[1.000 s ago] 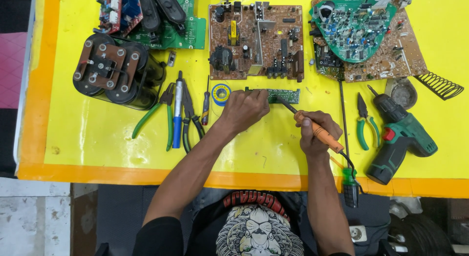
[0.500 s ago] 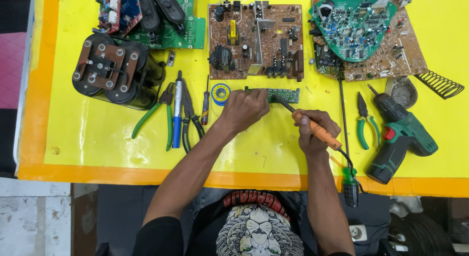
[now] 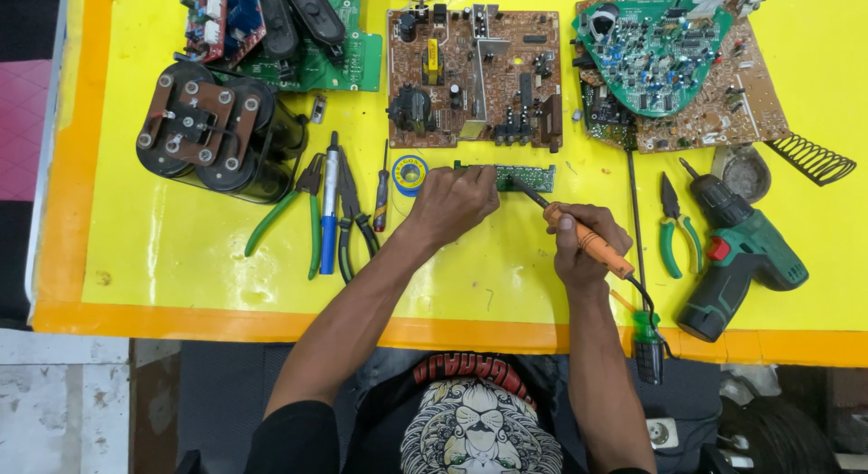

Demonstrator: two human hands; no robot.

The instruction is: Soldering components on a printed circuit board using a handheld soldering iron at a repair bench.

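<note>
1. A bright yellow table [image 3: 163,257] with an orange border fills the view, crowded with circuit boards and hand tools; a person sits at its near edge.
2. The right hand [image 3: 583,248] wraps a closed grip round the orange handle of a soldering iron [image 3: 588,241], held like a pen so that the dark tip slants up and left onto the small green circuit strip [image 3: 524,176].
3. The left hand [image 3: 457,203] lies palm down over the strip's left end, fingers curled on it, apparently pinning it flat so the tip has a steady target.
4. The strip lies at the middle of the table, just below the brown circuit board [image 3: 475,76].
5. A blue-and-yellow solder reel [image 3: 411,175] sits just left of the left hand, within easy reach.
6. Farther left lie a small screwdriver [image 3: 382,198], green-handled pliers [image 3: 298,212] and a blue-handled tool, side by side.
7. To the right, green cutters [image 3: 671,230] and a green cordless drill [image 3: 737,257] rest apart from the work; a coiled wire iron stand [image 3: 814,159] sits beyond.
</note>
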